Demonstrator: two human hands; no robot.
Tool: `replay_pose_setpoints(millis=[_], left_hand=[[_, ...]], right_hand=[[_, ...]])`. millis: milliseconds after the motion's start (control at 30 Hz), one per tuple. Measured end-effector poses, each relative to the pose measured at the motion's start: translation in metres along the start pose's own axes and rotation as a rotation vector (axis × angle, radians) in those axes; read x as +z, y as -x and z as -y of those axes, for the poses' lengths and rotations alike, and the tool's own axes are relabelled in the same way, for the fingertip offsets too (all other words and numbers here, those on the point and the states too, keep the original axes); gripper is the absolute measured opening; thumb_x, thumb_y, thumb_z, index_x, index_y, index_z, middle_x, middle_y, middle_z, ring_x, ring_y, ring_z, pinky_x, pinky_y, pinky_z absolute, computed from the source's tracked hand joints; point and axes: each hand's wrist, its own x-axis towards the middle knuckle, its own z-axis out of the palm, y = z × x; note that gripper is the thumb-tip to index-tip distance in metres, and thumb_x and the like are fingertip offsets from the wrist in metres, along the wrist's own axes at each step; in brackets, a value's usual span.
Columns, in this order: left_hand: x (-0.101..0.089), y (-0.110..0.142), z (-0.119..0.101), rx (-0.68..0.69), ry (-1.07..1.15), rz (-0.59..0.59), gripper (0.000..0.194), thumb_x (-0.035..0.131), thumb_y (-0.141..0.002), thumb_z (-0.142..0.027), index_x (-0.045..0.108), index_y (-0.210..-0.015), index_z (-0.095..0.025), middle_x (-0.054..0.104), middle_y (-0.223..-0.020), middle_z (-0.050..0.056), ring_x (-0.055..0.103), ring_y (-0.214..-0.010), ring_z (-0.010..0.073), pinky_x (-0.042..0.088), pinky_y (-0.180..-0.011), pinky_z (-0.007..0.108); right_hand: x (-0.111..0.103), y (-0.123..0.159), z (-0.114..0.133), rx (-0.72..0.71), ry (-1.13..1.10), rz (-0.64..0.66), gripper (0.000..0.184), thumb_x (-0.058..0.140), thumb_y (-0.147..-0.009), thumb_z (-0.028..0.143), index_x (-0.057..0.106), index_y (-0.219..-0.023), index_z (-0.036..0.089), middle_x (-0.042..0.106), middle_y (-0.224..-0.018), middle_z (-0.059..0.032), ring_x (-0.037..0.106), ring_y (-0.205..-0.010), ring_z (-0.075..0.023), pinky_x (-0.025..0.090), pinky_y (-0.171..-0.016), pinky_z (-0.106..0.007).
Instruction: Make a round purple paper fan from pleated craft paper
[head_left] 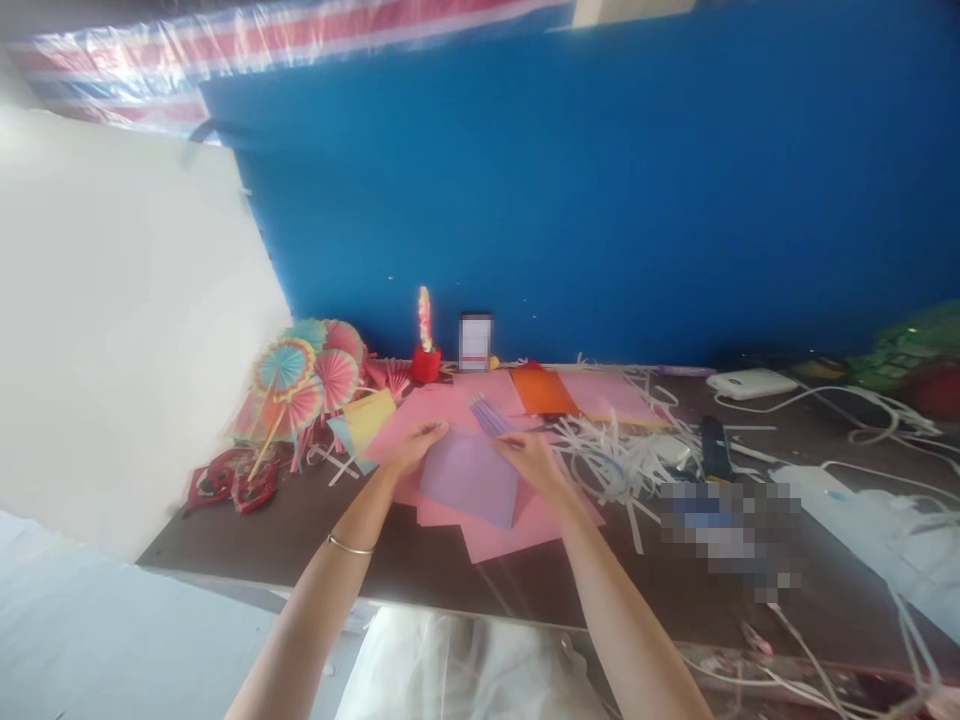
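A purple sheet of paper (471, 478) lies tilted toward me over several pink sheets (499, 545). My left hand (418, 445) pinches its upper left corner between thumb and fingers. At the upper right edge, my right hand (531, 458) has its fingertips pressed together on the purple paper. Just beyond those fingertips a narrow purple pleated strip (487, 415) angles away to the left. Whether this strip is joined to the sheet I cannot tell.
Colourful paper fans (285, 370) and red scissors (232, 482) sit at the left. Behind stand a red pot (426, 365) and an upright phone (475, 343). White paper strips (611, 455) and cables (825, 400) spread rightward. An orange sheet (546, 392) lies at the back.
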Motion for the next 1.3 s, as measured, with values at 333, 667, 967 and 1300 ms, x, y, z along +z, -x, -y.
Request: replay_pose_setpoints(millis=[333, 667, 967, 1300], left_hand=[[-0.015, -0.002, -0.007, 0.130, -0.205, 0.007, 0.043, 0.061, -0.072, -0.048, 0.067, -0.103, -0.019, 0.068, -0.098, 0.007, 0.059, -0.094, 0.0222, 0.042, -0.087, 0.033], [-0.013, -0.004, -0.008, 0.182, -0.271, -0.285, 0.043, 0.070, -0.063, -0.040, 0.067, -0.101, -0.020, 0.069, -0.088, 0.005, 0.061, -0.084, 0.0195, 0.046, -0.073, 0.027], [0.002, 0.008, -0.027, 0.511, -0.409, -0.385, 0.023, 0.070, -0.065, -0.037, 0.073, -0.079, -0.018, 0.064, -0.087, 0.006, 0.057, -0.059, 0.0108, 0.045, -0.047, 0.021], [0.005, 0.012, -0.028, 0.421, -0.162, -0.268, 0.031, 0.071, -0.064, -0.036, 0.071, -0.087, -0.016, 0.069, -0.094, 0.008, 0.065, -0.082, 0.0213, 0.055, -0.077, 0.039]], right_hand=[[0.000, -0.007, -0.012, 0.113, -0.180, -0.134, 0.024, 0.063, -0.065, 0.037, 0.071, -0.070, 0.015, 0.069, -0.068, -0.0063, 0.062, -0.063, -0.0227, 0.047, -0.051, -0.028], [0.001, -0.008, -0.018, 0.034, -0.243, -0.149, 0.028, 0.068, -0.061, 0.037, 0.071, -0.078, 0.015, 0.069, -0.071, -0.0066, 0.062, -0.063, -0.0218, 0.048, -0.054, -0.030], [0.005, -0.003, -0.010, -0.037, -0.403, -0.329, 0.027, 0.066, -0.068, 0.043, 0.065, -0.073, 0.016, 0.068, -0.080, -0.0081, 0.064, -0.064, -0.0194, 0.051, -0.054, -0.029], [0.001, 0.003, 0.001, -0.306, -0.302, -0.343, 0.008, 0.068, -0.069, 0.030, 0.068, -0.071, 0.022, 0.066, -0.086, -0.0050, 0.062, -0.082, -0.0197, 0.050, -0.072, -0.033]])
